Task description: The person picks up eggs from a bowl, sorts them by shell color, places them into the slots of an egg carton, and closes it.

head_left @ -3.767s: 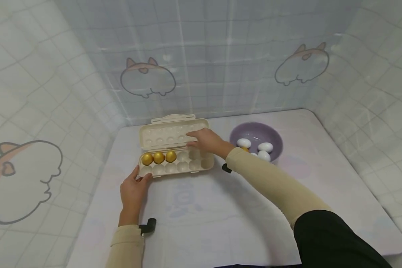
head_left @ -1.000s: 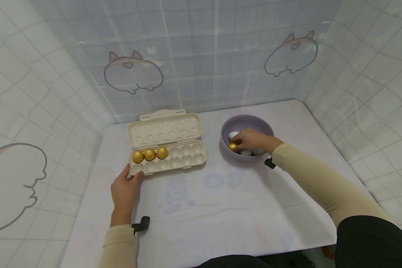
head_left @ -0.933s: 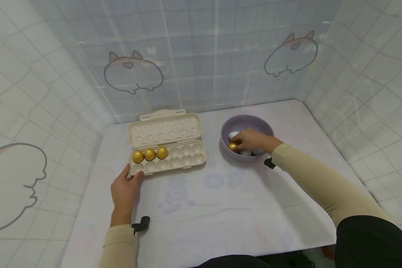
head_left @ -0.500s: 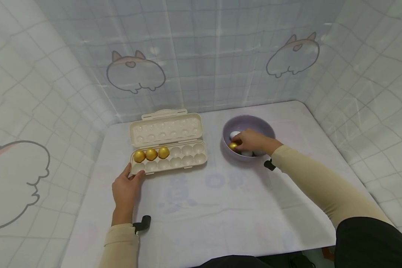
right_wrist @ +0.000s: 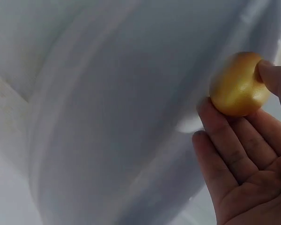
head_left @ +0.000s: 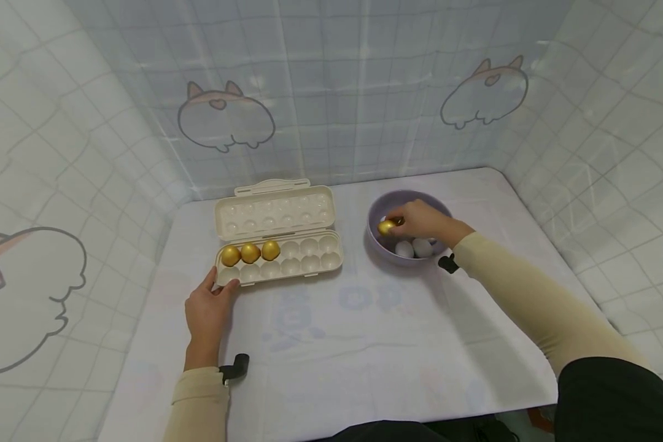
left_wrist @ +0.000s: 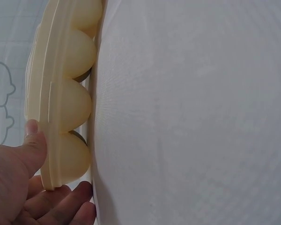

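With my left hand (head_left: 207, 310) I pinch the near left corner of the egg carton (head_left: 290, 266), my thumb on its near edge and my other fingers round its left end. In the left wrist view those fingers curl below the carton's rim, beside the rounded undersides of its cups. My right hand (head_left: 420, 219) is off to the right of the carton, gripping a golden egg (head_left: 387, 228) between thumb and fingers. From the head view that egg lies within the outline of the purple bowl (head_left: 395, 199), which stands to the right of the carton and a little apart from it; whether the egg is above the rim I can't tell.

Two white eggs (head_left: 422, 248) sit side by side in the bowl, below my right hand, and a bit of something pale shows next to them, mostly covered by my hand. In the carton, three golden eggs (head_left: 250, 253) fill the left half of the row nearest its lid (head_left: 276, 212), which lies folded back behind it. The carton rests on a white-covered worktop (head_left: 320, 380) with faint bluish print in front of it. Behind the carton hangs a tile-patterned sheet (head_left: 331, 110) with cartoon animals.
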Demonstrator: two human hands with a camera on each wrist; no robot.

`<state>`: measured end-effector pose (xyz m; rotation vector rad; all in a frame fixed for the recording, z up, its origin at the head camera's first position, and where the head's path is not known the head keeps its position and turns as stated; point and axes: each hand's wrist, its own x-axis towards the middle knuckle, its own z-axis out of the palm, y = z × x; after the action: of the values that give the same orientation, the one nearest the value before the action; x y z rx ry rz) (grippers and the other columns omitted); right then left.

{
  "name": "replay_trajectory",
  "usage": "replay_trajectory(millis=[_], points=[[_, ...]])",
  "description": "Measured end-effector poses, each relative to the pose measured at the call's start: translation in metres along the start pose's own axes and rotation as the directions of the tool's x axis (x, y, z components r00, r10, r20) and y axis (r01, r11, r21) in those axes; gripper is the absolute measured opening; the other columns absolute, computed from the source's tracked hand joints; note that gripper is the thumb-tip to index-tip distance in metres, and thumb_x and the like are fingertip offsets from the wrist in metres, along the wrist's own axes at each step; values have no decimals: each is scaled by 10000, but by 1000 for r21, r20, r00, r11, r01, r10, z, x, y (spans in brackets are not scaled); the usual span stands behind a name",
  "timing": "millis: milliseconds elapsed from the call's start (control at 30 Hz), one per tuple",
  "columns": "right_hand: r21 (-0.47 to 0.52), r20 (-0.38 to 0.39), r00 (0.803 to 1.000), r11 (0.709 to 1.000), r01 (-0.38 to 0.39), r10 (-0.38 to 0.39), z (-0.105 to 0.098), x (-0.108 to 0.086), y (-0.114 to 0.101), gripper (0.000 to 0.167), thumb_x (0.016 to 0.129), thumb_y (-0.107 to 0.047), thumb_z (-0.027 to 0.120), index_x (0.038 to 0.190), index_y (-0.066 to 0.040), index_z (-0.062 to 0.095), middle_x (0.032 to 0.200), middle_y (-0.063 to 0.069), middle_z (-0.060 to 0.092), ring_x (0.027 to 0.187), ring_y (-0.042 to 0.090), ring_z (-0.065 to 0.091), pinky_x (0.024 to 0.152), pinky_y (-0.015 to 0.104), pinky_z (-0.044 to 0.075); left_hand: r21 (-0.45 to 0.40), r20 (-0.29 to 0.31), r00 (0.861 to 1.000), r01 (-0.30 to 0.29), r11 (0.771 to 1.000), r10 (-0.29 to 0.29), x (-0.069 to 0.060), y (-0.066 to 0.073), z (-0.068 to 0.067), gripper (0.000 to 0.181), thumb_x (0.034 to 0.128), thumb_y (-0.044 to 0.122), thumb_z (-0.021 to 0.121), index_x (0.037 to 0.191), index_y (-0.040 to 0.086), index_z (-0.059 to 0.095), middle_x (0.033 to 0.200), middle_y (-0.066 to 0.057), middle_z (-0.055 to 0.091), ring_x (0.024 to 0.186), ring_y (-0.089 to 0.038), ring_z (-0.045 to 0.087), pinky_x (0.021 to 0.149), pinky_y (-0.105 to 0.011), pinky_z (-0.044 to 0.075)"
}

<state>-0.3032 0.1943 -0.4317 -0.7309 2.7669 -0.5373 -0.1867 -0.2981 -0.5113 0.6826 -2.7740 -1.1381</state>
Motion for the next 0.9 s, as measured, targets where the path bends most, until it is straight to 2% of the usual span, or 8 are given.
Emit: replay_trajectory(millis=[200, 400, 700, 900], points=[[41, -11, 997, 997, -72, 72, -13, 6, -5, 379, 985, -415, 735, 1269, -167, 768, 1177, 11, 785, 1080, 208, 693, 1011, 449, 545, 1, 3, 1000, 20, 1000, -20, 1, 0, -2, 793, 967, 446, 767, 1633, 262, 378, 1482, -135, 608, 1525, -386, 454, 1244, -599, 367], [97, -29, 996, 992, -84, 87, -20, 13, -16, 411, 977, -434, 748, 1296, -176, 758, 1230, 9, 774, 1118, 215, 694, 1032, 445, 552, 7, 0, 1000, 20, 1000, -20, 1, 1, -2, 797, 963, 456, 768, 1631, 263, 380, 1531, -126, 555, 1537, -398, 429, 1248, -602, 359], [90, -64, 998, 996, -1, 7, -20, 34, -37, 363, 978, -387, 744, 1269, -171, 764, 1162, 16, 789, 1008, 184, 686, 961, 416, 566, 7, -5, 1000, -1, 1000, 1, 1, 1, -3, 801, 958, 455, 774, 1627, 235, 393, 1506, -141, 576, 1525, -401, 445, 1245, -595, 366], [82, -84, 995, 995, 54, -47, -17, 46, -53, 319, 977, -357, 738, 1231, -169, 779, 1113, 3, 799, 966, 173, 694, 922, 395, 574, 2, 7, 1000, 11, 1000, -11, -1, 1, -3, 802, 957, 473, 770, 1628, 249, 392, 1532, -123, 554, 1538, -400, 426, 1251, -594, 359]])
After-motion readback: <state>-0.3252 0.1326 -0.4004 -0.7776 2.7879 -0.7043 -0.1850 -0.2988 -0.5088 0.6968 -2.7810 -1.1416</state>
